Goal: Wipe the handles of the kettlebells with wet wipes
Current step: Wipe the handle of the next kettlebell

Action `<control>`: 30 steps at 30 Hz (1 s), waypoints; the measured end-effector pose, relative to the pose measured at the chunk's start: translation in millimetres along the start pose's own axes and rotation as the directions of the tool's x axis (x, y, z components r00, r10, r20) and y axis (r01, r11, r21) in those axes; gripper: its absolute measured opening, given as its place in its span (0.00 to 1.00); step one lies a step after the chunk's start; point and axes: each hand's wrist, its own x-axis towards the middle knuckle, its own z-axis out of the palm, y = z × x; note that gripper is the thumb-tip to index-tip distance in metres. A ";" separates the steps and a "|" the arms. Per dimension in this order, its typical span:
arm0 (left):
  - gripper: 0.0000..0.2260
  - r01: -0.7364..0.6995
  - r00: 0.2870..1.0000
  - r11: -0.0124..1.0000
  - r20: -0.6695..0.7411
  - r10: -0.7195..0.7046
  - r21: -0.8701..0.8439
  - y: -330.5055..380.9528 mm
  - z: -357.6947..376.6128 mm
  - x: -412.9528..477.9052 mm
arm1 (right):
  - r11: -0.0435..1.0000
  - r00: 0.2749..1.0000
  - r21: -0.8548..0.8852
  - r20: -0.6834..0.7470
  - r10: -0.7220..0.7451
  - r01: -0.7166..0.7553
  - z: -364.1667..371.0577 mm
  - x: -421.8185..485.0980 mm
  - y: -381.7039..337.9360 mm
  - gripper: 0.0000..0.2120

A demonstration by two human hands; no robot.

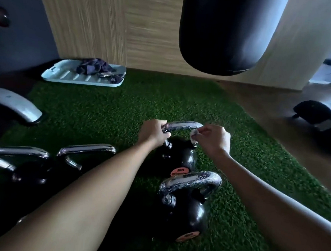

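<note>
Working on the chrome handle of the far kettlebell, upright on the green turf, dead ahead with both arms stretched toward it. Top bar lying left to right, bridging the gap between the two hands. Left hand wrapped around the left end, probably just steadying things. Right hand pinching a white wet wipe against the right-hand bend, right where bar turns down into leg. Best guess for the next stroke: leftward along the bar toward the left hand, or down that right leg. Closer in, a second kettlebell, handle looking streaky, maybe wet. Third kettlebell and fourth kettlebell off to the left. Further out, a hanging punching bag and a pale tray with dark cloth by the wall.
</note>
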 end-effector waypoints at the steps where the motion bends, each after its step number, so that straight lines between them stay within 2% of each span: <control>1: 0.25 0.007 1.000 1.000 0.008 -0.007 0.020 5.5 -0.8 3.8 | 1.000 1.000 0.018 0.001 0.013 -0.013 -1.8 1.8 2.4 0.07; 4: 0.27 0.007 0.996 0.996 0.089 -0.015 0.091 19.7 -7.2 19.7 | 0.996 0.999 0.084 -0.025 0.039 -0.036 -7.3 6.7 7.0 0.07; 6: 0.25 -0.014 0.988 0.991 0.152 -0.007 0.135 26.7 -10.6 29.5 | 0.991 0.996 0.120 -0.063 0.058 -0.050 -8.0 8.2 8.5 0.07; 9: 0.21 -0.090 0.986 0.977 0.156 0.060 0.194 24.6 -7.0 38.7 | 0.986 0.994 0.162 -0.096 0.058 -0.042 -2.2 7.7 13.5 0.07; 13: 0.19 -0.231 0.968 0.953 0.147 0.204 0.197 5.6 -1.8 37.7 | 0.986 0.993 0.156 -0.114 -0.037 0.055 -0.3 8.9 21.2 0.06; 17: 0.21 -0.310 0.950 0.932 0.112 0.293 0.187 -5.7 -2.2 28.9 | 0.989 0.987 0.085 -0.117 -0.110 0.121 -1.0 5.7 29.0 0.08; 23: 0.20 -0.349 0.936 0.923 0.098 0.337 0.160 -4.8 -11.5 1.8 | 0.984 0.981 0.044 -0.100 -0.169 0.174 7.1 -0.4 17.5 0.08; 25: 0.21 -0.349 0.935 0.926 0.117 0.335 0.141 -6.0 -14.9 -7.3 | 0.972 0.968 -0.001 -0.081 -0.236 0.237 11.5 -1.2 6.7 0.08; 27: 0.21 -0.338 0.938 0.936 0.115 0.327 0.098 -11.1 -14.8 -14.2 | 0.943 0.945 -0.069 -0.002 -0.326 0.325 17.6 -5.4 -4.9 0.06; 30: 0.21 -0.332 0.941 0.942 0.092 0.326 0.057 -15.2 -12.5 -23.2 | 0.858 0.886 -0.218 0.095 -0.454 0.464 25.8 -14.9 -7.7 0.07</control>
